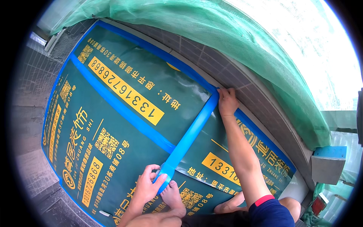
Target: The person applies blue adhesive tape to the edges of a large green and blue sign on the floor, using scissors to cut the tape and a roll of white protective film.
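A wide strip of blue tape (193,134) stretches diagonally over dark green printed floor-protection sheeting (124,85). In my left hand (145,187), near my feet, the tape roll (166,174) is held between thumb and fingers. My right hand (228,102) is at the strip's far end, its curled fingers pinching or pressing the tape at the sheeting's far edge; the fingertips are partly hidden. Between the two hands the tape looks fairly taut. The strip crosses the end of another blue tape line (121,106) that runs to the upper left.
Green netting (234,41) hangs along the far side, behind a low ledge and grey tiles (211,60). At the right stands a grey box with a blue top (328,166). My bare foot (174,198) rests on the sheeting. A small white object (104,213) lies at lower left.
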Demonstrator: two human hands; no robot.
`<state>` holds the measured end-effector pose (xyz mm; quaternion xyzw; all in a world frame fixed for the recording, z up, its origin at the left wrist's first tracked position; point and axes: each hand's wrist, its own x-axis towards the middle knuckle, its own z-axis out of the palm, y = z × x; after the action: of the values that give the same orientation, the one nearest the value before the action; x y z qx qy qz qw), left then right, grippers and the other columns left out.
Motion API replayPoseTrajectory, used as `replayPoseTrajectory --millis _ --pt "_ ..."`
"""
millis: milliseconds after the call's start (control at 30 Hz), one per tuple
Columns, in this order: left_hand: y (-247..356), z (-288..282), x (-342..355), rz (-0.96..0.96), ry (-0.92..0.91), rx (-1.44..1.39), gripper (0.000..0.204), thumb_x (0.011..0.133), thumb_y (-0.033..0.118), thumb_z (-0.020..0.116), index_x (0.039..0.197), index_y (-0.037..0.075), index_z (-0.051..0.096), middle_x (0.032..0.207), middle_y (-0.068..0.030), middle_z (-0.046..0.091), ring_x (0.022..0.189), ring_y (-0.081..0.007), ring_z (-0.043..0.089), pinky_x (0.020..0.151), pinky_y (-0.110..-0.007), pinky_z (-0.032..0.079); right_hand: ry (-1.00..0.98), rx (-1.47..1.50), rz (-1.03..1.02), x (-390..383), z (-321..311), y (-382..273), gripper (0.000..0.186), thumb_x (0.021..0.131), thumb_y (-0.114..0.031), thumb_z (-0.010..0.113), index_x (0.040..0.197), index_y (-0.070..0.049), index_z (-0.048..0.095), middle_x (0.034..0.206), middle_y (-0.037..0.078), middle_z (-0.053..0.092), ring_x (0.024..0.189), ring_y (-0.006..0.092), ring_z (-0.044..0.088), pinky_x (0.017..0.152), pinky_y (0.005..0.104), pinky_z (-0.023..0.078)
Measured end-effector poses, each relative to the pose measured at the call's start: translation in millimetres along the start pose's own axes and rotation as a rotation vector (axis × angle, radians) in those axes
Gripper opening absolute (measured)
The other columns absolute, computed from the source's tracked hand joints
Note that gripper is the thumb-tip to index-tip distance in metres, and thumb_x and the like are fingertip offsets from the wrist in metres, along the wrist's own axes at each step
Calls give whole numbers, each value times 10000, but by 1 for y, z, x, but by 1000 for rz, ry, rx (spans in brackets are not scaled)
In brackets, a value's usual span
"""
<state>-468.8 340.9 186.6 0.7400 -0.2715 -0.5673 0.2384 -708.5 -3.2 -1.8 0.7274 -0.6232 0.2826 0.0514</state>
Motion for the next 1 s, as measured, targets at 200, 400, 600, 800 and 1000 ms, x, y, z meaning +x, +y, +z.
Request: replayPoseTrajectory --millis 200,400,600,800,1000 --pt "-5 2 1 13 1 -1 477 945 301 747 1258 -1 552 833 -143 750 734 -177 720 656 -332 557 -58 -66 -22 2 -1 1 176 884 -342 738 1015 -225 742 953 22 608 769 287 686 618 443 560" --pt "-5 4 -3 43 11 -34 469 954 252 745 1290 -3 539 845 -120 732 730 -125 668 616 -294 529 -88 -76 -32 5 -5 -5 324 913 -334 716 1204 -195 690 1014 70 622 811 316 697 649 437 574" --pt "-7 7 -3 58 32 -26 527 938 323 755 1294 0 539 887 -148 754 766 -172 712 686 -325 555 -203 107 -114 -17 -32 -3 467 978 -323 647 1394 -121 588 1286 133 621 1148 351 624 952 510 507" --pt "-21 9 4 70 18 -94 451 975 196 724 1322 1 511 849 -91 714 766 -109 666 632 -262 519 -587 166 -212 -22 -40 4 661 1045 -440 503 1561 -43 387 1649 159 335 1542 334 279 1245 570 186" --pt "-35 5 9 89 13 -162 426 983 167 714 1319 -2 513 816 -63 692 711 -76 606 587 -257 478 -672 136 -258 -16 -35 3 747 1041 -494 479 1599 -31 300 1680 175 261 1562 348 217 1251 564 163"
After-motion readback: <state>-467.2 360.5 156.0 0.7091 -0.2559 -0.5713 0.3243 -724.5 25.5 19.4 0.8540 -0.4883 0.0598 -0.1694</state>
